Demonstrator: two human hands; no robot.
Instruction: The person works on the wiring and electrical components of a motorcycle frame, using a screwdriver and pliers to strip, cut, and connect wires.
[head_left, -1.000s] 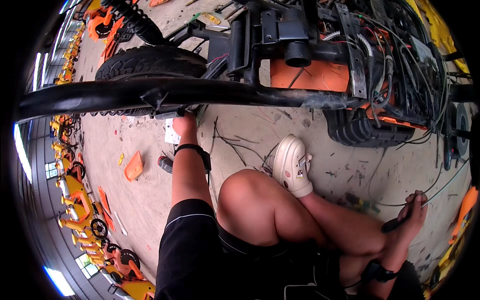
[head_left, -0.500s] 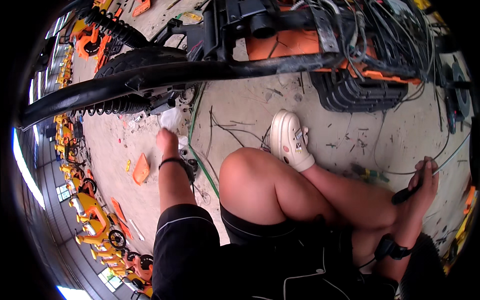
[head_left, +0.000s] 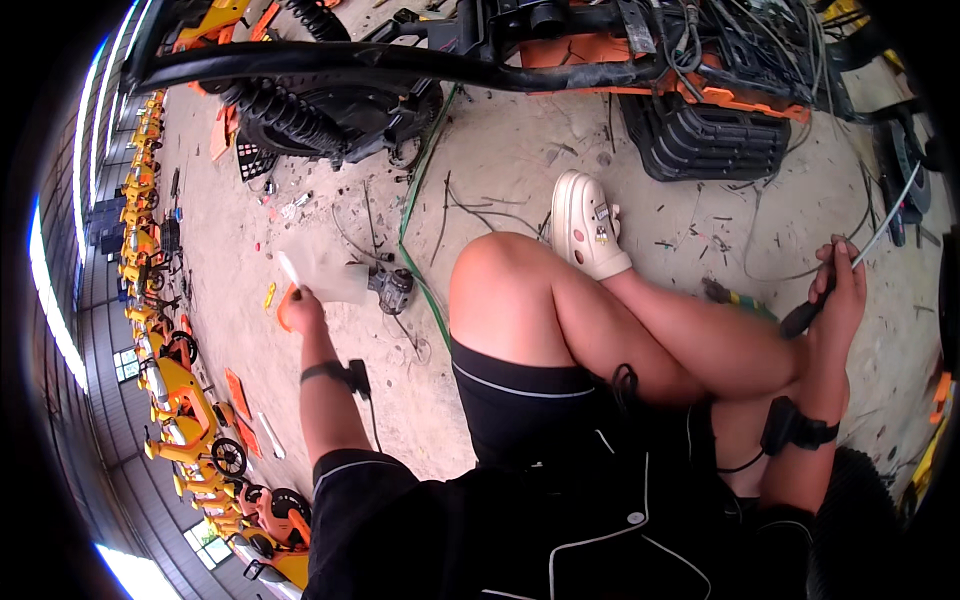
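Observation:
My left hand [head_left: 303, 312] is closed on a thin, whitish, see-through plastic bag [head_left: 335, 277], smeared by motion, over the concrete floor at the left. An orange plastic piece [head_left: 285, 312] shows partly behind that hand. At the right, my right hand [head_left: 843, 290] is wrapped round the black handle of a screwdriver [head_left: 806, 315]. Its long, thin metal shaft points up and away to the right. Near my left hand a dark mechanical part [head_left: 393, 289] lies on the floor.
Ahead stands a stripped vehicle frame with a black tube [head_left: 420, 62], a wheel [head_left: 340, 115], loose wires and a black ribbed box [head_left: 705, 140]. A green strap [head_left: 418, 190] crosses the floor. A yellow-green-handled tool [head_left: 745, 302] lies by my leg. Yellow scooters [head_left: 180, 395] line the left.
My left hand has moved back and left, bringing the plastic bag off the floor debris. The view has shifted, so the frame sits higher. My right hand still holds the screwdriver.

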